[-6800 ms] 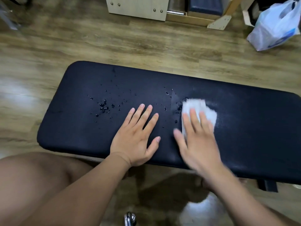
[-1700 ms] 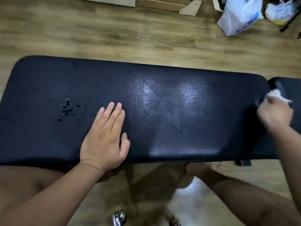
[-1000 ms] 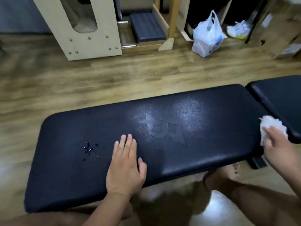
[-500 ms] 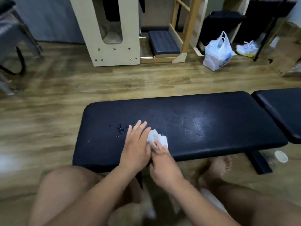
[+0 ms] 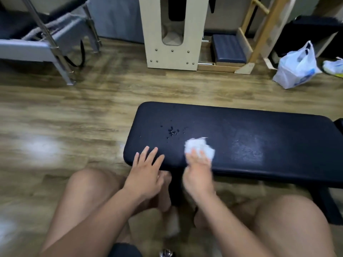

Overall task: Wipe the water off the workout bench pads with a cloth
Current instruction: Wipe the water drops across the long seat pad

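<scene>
A long black bench pad (image 5: 259,134) lies across the right half of the view. Several water drops (image 5: 173,132) bead near its left end. A crumpled white cloth (image 5: 198,146) sits on the pad just right of and below the drops. My right hand (image 5: 199,171) lies on the cloth's near part, its fingers blurred and partly curled over it. My left hand (image 5: 146,170) rests flat with straight, spread fingers on the pad's near left corner. A dull wiped patch (image 5: 246,149) shows right of the cloth.
My bare knees and feet are below the pad's front edge. A second black pad (image 5: 339,125) starts at the far right. On the wooden floor behind stand a grey frame (image 5: 46,47), a pale wooden unit (image 5: 172,34) and a white plastic bag (image 5: 297,67).
The view swung left, so the pad now sits further right. My left hand slid toward the pad's left corner, away from the cloth. My right hand and cloth stay just right of the drops.
</scene>
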`<state>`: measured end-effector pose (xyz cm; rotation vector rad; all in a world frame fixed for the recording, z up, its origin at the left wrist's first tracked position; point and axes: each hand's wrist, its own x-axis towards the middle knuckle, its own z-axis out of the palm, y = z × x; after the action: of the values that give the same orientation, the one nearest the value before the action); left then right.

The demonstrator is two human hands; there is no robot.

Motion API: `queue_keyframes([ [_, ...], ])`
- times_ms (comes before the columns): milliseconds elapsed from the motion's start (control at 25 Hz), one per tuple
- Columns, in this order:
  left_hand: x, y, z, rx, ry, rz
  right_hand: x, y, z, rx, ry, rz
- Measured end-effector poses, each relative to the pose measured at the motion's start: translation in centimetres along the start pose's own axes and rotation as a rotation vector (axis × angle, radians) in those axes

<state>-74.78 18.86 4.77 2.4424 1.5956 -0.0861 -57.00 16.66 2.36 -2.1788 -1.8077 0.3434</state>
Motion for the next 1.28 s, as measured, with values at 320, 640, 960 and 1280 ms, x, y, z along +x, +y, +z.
queue_keyframes([
  [320, -1.1, -3.6, 0.7, 0.029, -0.05, 0.13, -0.1, 9.8, -7.0, 0.021, 0.026, 0.201],
  [640, -0.7, -5.0, 0.3, -0.176, 0.086, 0.093, -1.2, -0.3, -0.7, 0.05, -0.014, -0.007],
  [960, 0.5, -4.0, -1.0, -0.095, -0.024, 0.086, 17.3, -0.3, -0.9, -0.11, -0.057, -0.094],
  [1280, 2.0, -3.7, -1.1, -0.111, 0.011, 0.007, 22.7, 0.4, 0.1, -0.106, -0.077, -0.044],
])
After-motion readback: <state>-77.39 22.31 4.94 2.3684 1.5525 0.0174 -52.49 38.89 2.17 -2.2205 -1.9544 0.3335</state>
